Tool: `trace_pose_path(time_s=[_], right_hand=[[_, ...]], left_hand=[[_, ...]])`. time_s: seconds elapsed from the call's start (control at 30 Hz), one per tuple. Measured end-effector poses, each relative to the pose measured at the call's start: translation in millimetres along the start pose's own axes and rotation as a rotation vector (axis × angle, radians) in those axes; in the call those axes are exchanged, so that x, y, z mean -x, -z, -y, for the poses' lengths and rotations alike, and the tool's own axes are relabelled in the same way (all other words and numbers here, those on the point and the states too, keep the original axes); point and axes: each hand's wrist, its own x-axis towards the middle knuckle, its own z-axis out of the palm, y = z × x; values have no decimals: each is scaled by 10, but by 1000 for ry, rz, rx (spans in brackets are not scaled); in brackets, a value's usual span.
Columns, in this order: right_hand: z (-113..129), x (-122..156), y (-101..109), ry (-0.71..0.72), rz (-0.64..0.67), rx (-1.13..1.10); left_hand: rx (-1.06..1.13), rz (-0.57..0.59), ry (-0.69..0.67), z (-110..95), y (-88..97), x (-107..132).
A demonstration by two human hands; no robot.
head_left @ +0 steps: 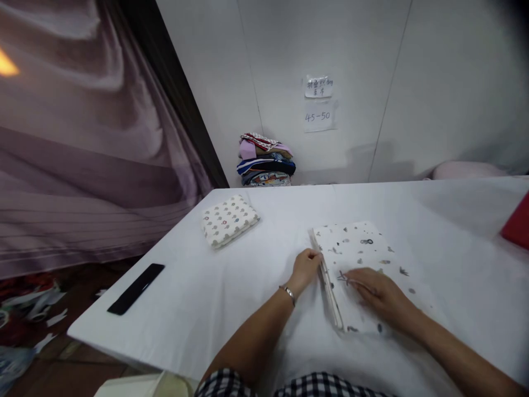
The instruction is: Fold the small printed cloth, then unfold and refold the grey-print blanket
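A white folded cloth (388, 251) with small printed figures lies on the table in front of me, its layers showing along the left edge. At that edge my left hand (306, 267) has its fingers closed, thumb and fingertips pinching the layers. My right hand (378, 295) rests palm down on top of the cloth, with its fingers stretched to the left across the print. Further left and back lies a smaller folded cloth (230, 220), white with a grey-green pattern, apart from both hands.
The white table (185, 281) carries a flat black object (136, 289) near its left edge. Something red (518, 223) lies at the far right. A stack of folded clothes (266, 162) sits behind the table by the wall. A mauve curtain (82, 138) hangs at left.
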Motion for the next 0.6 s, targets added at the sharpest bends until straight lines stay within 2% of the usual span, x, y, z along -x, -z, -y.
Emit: trace_pose_path(time_s=[0.17,0.3,0.43,0.6], right_hand=[[-235,-884,-32,-171,-16,-59],[-388,-1436,-199,-281,104,25],[-497,-1683,-359,-275,185,64],[-629,-1780,-457,-240,227,102]], left_hand=[[-124,37,-102,-55,-102,551],[-212,82,-80,-23,-102,771],[-227,128,-57,60,-101,806],[-248,159,-55,71,-128,791]])
